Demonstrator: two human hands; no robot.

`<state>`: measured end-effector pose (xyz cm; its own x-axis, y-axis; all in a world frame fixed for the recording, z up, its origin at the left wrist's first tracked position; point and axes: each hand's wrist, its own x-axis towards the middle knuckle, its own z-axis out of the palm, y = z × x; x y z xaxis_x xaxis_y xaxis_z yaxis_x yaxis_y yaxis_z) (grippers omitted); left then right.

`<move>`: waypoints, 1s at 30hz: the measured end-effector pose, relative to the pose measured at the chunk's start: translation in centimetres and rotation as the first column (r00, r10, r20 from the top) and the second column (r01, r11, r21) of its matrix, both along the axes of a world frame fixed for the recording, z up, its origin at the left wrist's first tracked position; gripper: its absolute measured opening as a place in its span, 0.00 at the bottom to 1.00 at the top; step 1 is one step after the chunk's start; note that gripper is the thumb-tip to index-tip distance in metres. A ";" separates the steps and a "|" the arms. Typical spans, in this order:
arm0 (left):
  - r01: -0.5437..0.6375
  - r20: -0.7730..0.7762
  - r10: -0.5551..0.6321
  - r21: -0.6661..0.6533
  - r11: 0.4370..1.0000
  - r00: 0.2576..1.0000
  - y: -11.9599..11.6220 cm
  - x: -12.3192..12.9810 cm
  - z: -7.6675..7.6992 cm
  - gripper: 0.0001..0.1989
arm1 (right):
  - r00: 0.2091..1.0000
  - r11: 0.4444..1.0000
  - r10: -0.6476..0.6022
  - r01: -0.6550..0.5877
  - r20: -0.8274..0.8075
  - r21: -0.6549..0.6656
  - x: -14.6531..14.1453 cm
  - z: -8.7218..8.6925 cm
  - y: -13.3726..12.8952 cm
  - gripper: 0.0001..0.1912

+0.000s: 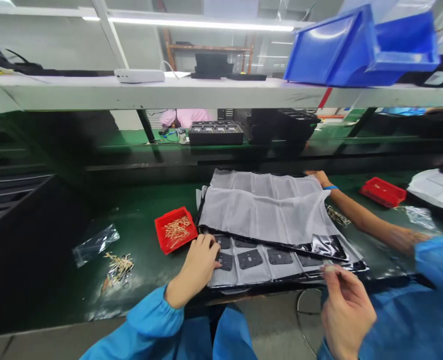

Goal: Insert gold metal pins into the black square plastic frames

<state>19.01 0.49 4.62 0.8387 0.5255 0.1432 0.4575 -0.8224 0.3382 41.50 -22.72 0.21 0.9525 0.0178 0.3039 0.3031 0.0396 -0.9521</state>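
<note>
The right hand [347, 312] is pinching a pale stick [328, 269] narrowly, while the left hand [195, 265] is resting, fingers curled and holding nothing visible, on a black-patched sheet [261, 259] near a red tray [160, 235]

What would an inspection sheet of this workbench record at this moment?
Surface: green bench mat.
Job's things: white mesh sheet lying over a black tray of dark square pads; red tray of tan slivers.
Clutter: loose slivers near a clear plastic bag.
Grips: left hand rests at the black tray's edge; right hand pinches a small pale item.
Cables: blue-and-black cable on the far bench.
Surroundings: co-worker's arm with blue wristband, reaching in from the right; blue bins on a white shelf; person in pink beyond.
</note>
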 end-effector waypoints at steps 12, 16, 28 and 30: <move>-0.013 0.239 0.249 -0.697 0.717 0.939 -2.9 -0.5 2.4 0.07 | 0.799 0.812 0.579 -0.545 -0.162 0.210 -12.3 4.2 7.7 0.06; 0.167 0.339 0.474 -0.915 0.368 0.813 -4.4 -1.5 4.5 0.17 | 0.711 0.740 0.673 -0.645 -0.205 0.191 -14.4 6.2 9.8 0.06; 0.271 0.352 0.610 -0.936 0.224 0.710 -5.1 -3.7 5.5 0.17 | 0.638 0.792 0.610 -0.518 -0.470 0.324 -17.8 7.6 12.3 0.15; 0.272 0.363 0.603 -0.932 0.240 0.710 -5.0 -4.0 5.4 0.17 | 0.636 0.792 0.610 -0.515 -0.473 0.327 -18.1 7.9 12.6 0.15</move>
